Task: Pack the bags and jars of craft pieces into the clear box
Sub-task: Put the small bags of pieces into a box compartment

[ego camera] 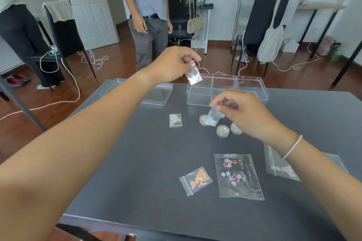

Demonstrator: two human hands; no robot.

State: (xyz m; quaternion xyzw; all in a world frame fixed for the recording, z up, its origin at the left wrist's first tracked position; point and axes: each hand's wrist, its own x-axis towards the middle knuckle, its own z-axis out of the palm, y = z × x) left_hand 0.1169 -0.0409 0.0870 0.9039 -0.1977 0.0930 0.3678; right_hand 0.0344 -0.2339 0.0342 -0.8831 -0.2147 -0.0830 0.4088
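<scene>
A small bag of white pieces [194, 76] is being pinched by the left hand [172, 63] above the clear divided box [227, 89]; another small bag [213, 116] is being pinched by the right hand [242, 110] over the jars [223, 131] on the table [137, 162].

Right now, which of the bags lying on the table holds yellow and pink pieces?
The small bag nearest the front edge, left of the larger flower bag. The other bags hold white or pale pieces.

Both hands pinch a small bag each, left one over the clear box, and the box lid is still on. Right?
Not quite: the lid is off, lying on the table left of the open clear box, as the head view shows. The rest holds: the left hand pinches a small bag over the box, and the right hand pinches another.
</scene>
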